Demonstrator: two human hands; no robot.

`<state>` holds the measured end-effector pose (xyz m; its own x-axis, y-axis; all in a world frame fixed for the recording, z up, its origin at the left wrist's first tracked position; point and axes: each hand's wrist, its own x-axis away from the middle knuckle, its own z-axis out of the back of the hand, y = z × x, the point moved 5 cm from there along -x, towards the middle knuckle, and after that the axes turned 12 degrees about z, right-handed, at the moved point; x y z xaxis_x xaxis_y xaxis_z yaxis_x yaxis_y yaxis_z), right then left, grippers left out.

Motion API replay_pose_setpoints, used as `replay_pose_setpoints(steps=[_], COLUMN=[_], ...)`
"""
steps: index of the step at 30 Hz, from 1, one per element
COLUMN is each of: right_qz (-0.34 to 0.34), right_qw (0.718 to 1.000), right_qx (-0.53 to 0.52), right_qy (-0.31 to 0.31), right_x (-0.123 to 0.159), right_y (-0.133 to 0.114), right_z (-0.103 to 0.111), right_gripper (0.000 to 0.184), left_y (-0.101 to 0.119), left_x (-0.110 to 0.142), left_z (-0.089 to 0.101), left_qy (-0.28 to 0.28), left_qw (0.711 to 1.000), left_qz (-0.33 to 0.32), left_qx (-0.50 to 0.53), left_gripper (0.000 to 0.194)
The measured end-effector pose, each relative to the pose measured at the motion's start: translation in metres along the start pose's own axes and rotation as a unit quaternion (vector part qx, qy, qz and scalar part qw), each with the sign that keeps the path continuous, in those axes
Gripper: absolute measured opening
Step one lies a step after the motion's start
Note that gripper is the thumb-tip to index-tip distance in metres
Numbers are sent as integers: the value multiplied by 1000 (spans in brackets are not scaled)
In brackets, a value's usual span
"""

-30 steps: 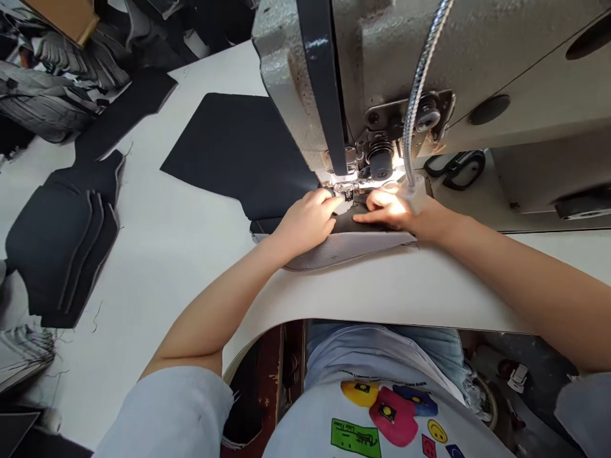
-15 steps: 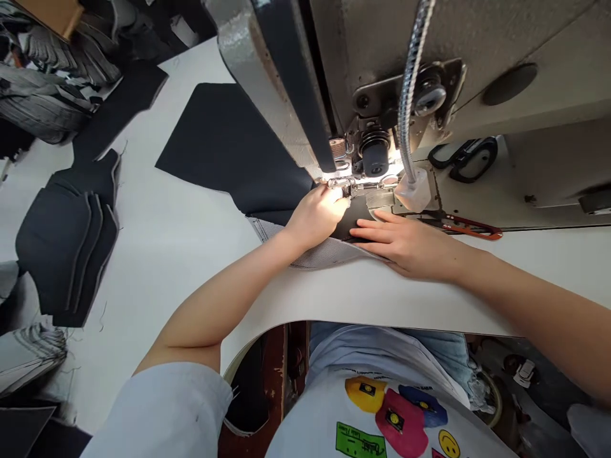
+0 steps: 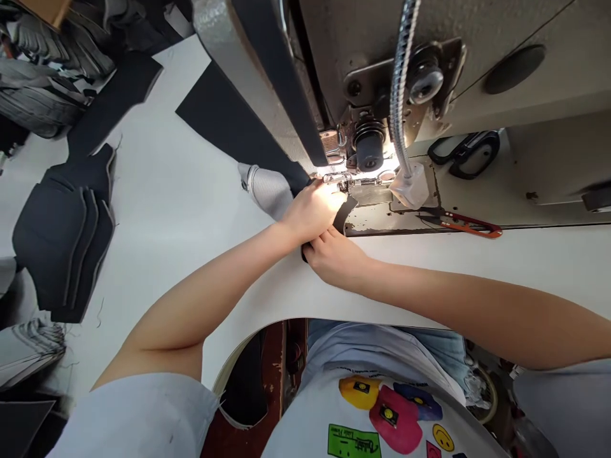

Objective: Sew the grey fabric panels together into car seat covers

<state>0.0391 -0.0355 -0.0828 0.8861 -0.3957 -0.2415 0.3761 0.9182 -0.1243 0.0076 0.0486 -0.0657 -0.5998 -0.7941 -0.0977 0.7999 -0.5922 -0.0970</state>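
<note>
White bench (image 3: 157, 254) fills most of my remote feed, its front edge curving around the wearer's printed shirt (image 3: 372, 420). Gray fabric bundles (image 3: 42, 102) crowd the far left corner, and dark cut panels (image 3: 52, 242) lie overlapped along that side. From where I sit, the sewing machine (image 3: 315, 38) looms overhead, with a flexible metal conduit (image 3: 398, 95) running down past its lit needle area. Black-handled scissors (image 3: 470, 156) and orange thread snips (image 3: 470, 224) rest on the right.

I see the left hand (image 3: 315, 213) with its fingers drawn together, pressing the dark fabric panel (image 3: 229, 121) beside the presser foot; I cannot tell whether they grip it. The right hand (image 3: 334, 254) sits against it, fingers bunched and pinching the panel's near edge. That panel runs beneath the machine head, a gray flap (image 3: 270, 191) folded up left of the hands. One brown box corner (image 3: 48, 9) shows upper left; its contents are hidden from me.
</note>
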Motion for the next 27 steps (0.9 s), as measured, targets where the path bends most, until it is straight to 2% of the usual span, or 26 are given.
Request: replay_pose_setpoints(steps=[4,8,10,13,16,18,20,23,27], right_qz=[-34,-15,0,58,111,102,76,33,1], right_qw=[996,992,992,989,986,989,993,994,992], right_qx=[-76,-120,-128,-136,-120,-101,-92,-98,-118], right_qy=[-18,-23,-18,-17,-26,-27,-21,-20,-34], right_x=[-19,-23,-19,-11,-6,-9,-16,-28,-40], right_y=[-1,1,3,3,0,0,-1,-2,-2], right_z=[-14,-16,-12,-5,-4,-5,-8,-12,-16], right_gripper=[40,40,48,58,71,81,86,80,69], left_y=[3,7,9,7,0,-7,-15,-19,-14], left_x=[0,-1,-1,3,9,11,11,9,8], left_z=[-2,-2,-2,-2,2,5,6,6,11], left_qy=[-1,-42,-41,-7,59,96,110,112,152], left_qw=[1000,998,998,999,995,992,992,993,987], left_qz=[1,20,15,-11,-43,-43,-24,-14,-29], left_qx=[-14,-47,-50,-53,-67,-70,-58,-35,-41], left_gripper=[29,28,28,28,26,26,27,31,31])
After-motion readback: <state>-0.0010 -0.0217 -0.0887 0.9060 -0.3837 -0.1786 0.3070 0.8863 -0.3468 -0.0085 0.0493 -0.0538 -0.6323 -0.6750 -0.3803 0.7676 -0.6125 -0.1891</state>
